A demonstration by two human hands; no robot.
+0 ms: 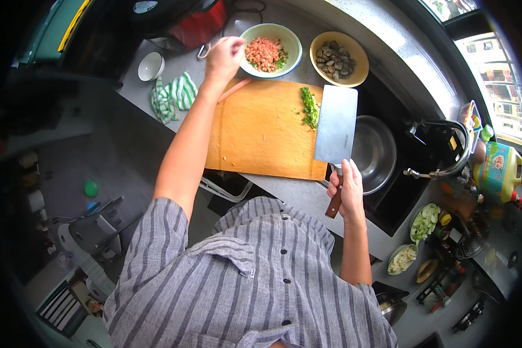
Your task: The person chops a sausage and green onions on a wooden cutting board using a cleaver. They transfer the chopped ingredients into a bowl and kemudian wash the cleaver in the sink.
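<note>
My right hand grips a cleaver by its brown wooden handle. The broad blade lies flat-side up over the right edge of a wooden cutting board. Left of the blade is a strip of chopped green onion. My left hand hovers at the left rim of an enamel bowl, its fingers curled and blurred; whether they hold anything is unclear. Inside the bowl is minced meat with chopped greens under it. A thin orange stick, perhaps a carrot, lies on the board's far left corner.
A yellow bowl of clams stands behind the board. At left are a green-striped cloth, a small white bowl and a metal-ended utensil. A metal basin sits in the sink at right, beneath the faucet.
</note>
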